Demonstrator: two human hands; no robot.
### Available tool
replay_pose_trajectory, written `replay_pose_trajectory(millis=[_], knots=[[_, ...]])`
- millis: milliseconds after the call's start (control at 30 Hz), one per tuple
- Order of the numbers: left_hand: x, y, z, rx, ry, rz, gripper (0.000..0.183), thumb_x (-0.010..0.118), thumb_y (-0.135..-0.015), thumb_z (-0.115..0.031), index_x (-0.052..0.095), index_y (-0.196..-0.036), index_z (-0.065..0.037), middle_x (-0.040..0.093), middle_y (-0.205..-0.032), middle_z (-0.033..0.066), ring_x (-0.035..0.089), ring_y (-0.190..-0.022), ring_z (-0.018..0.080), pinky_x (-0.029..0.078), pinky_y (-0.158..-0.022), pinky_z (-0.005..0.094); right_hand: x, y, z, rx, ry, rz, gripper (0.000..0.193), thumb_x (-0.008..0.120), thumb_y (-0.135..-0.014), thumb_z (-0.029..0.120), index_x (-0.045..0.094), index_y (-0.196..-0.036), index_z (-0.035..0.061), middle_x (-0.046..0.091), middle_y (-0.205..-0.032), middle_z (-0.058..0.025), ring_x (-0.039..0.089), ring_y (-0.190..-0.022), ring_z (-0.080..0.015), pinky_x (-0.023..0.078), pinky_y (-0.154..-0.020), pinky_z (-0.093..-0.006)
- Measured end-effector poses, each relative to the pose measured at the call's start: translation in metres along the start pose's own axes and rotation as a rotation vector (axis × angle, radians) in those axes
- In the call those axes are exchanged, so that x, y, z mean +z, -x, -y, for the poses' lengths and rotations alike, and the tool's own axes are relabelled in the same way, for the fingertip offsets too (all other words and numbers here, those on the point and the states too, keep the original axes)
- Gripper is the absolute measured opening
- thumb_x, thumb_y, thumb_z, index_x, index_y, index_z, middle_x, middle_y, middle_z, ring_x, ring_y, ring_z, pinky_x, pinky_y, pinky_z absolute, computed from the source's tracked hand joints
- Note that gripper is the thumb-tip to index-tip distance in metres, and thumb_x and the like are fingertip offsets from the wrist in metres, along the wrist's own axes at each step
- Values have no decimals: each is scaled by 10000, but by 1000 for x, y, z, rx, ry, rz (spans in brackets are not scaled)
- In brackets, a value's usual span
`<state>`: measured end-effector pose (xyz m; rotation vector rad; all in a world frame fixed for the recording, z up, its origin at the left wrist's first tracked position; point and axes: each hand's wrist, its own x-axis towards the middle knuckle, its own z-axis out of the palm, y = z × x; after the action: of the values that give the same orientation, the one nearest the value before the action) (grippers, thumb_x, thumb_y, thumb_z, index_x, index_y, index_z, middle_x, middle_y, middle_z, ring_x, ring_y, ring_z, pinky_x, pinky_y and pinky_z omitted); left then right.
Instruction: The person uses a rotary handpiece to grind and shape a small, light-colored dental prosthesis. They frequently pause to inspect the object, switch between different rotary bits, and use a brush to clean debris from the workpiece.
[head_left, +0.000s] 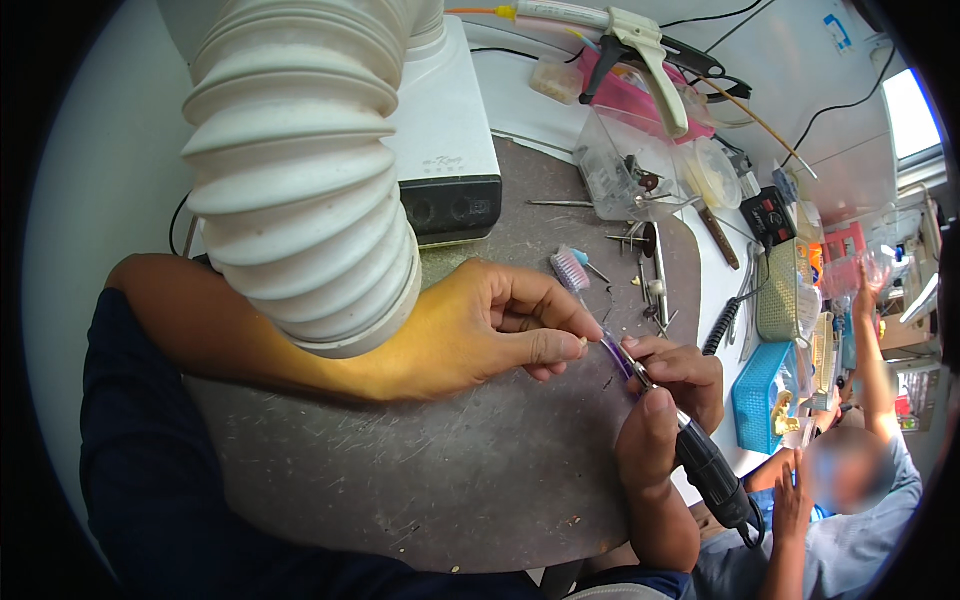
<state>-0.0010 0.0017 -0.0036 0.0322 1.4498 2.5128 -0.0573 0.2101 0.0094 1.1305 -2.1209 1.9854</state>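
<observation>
My left hand (pixel 475 335) is above the grey work surface (pixel 420 460), below the mouth of a white ribbed hose (pixel 300 190). Its thumb and forefinger pinch a tiny pale piece (pixel 583 346), mostly hidden by the fingertips. My right hand (pixel 668 395) is closed round a rotary handpiece (pixel 712 470) with a black body and metal front. The handpiece's tip points toward the pale piece, and whether they touch I cannot tell. Beneath the fingertips lies a brush with pale pink bristles (pixel 570 268) and a clear purple handle (pixel 612 350).
A white box-shaped unit (pixel 445 120) stands behind the hose. Burs and polishing discs (pixel 650 240) lie scattered near a clear plastic box (pixel 610 165). A dispensing gun (pixel 650 65) is at the back. Blue basket (pixel 757 400) stands right; another person (pixel 830 540) sits beyond.
</observation>
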Motion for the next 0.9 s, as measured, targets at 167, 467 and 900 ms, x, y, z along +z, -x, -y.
replay_pose_trajectory(millis=[167,467,900], knots=[[0,-2,1,7,31,14,233,691,-887,-126,638,-1068,10,665,-906,49,599,-787,87,498,-724,215,-5,2,0,23,-34,97,152,604,-871,83,501,-959,12,587,-829,-125,642,-951,-322,504,-837,-398],[0,1,-3,-22,23,33,223,694,-883,-117,645,-1059,12,674,-920,55,598,-791,77,491,-730,205,-3,3,-3,28,-61,186,152,615,-854,52,519,-964,12,600,-852,-127,646,-982,-343,505,-857,-429],[1,1,-6,-97,-106,58,208,665,-903,-116,634,-1060,17,662,-938,51,602,-821,81,497,-768,222,-2,1,2,90,-83,239,141,633,-862,59,549,-960,2,577,-845,-103,633,-949,-275,472,-906,-416]])
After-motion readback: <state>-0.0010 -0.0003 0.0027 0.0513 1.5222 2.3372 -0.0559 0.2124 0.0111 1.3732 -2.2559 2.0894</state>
